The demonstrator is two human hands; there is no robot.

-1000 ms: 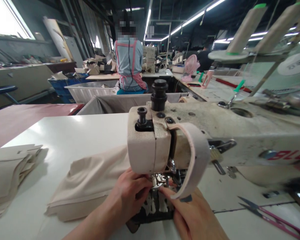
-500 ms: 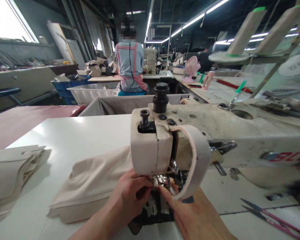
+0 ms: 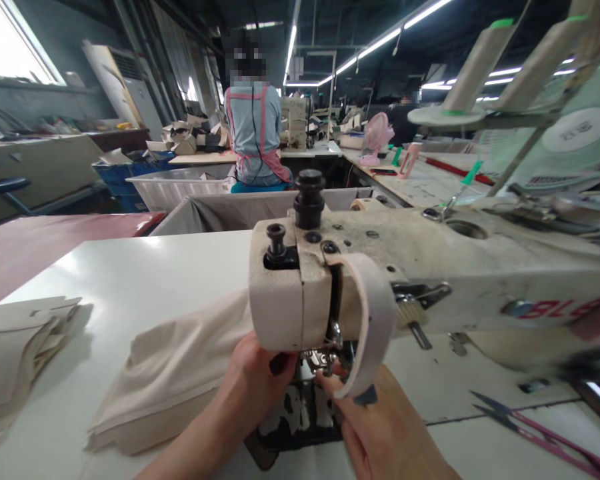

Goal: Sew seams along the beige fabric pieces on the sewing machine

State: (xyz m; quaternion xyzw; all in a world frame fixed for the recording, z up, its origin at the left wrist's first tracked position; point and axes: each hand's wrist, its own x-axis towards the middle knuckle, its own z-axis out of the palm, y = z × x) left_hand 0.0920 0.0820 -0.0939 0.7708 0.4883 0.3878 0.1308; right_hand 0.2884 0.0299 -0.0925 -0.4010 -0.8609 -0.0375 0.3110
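A worn white sewing machine (image 3: 430, 273) fills the middle and right of the view. My left hand (image 3: 255, 383) rests under the machine head, fingers pressed on a black-and-white patterned piece (image 3: 300, 417) by the presser foot (image 3: 325, 357). From the right, my right hand (image 3: 380, 427) pinches the same piece just in front of the needle. A beige fabric bundle (image 3: 175, 373) trails left from the machine across the white table (image 3: 145, 280).
A stack of beige pieces (image 3: 15, 353) lies at the table's left edge. Pink-handled snips (image 3: 535, 433) lie at the right. Thread cones (image 3: 475, 63) stand behind the machine. A fabric-lined bin (image 3: 220, 210) sits beyond the table, with a seated person (image 3: 255, 133) further back.
The view shifted slightly; the machine sits a little further left in frame. Both hands stay at the presser foot on the patterned piece, the right hand slightly lower.
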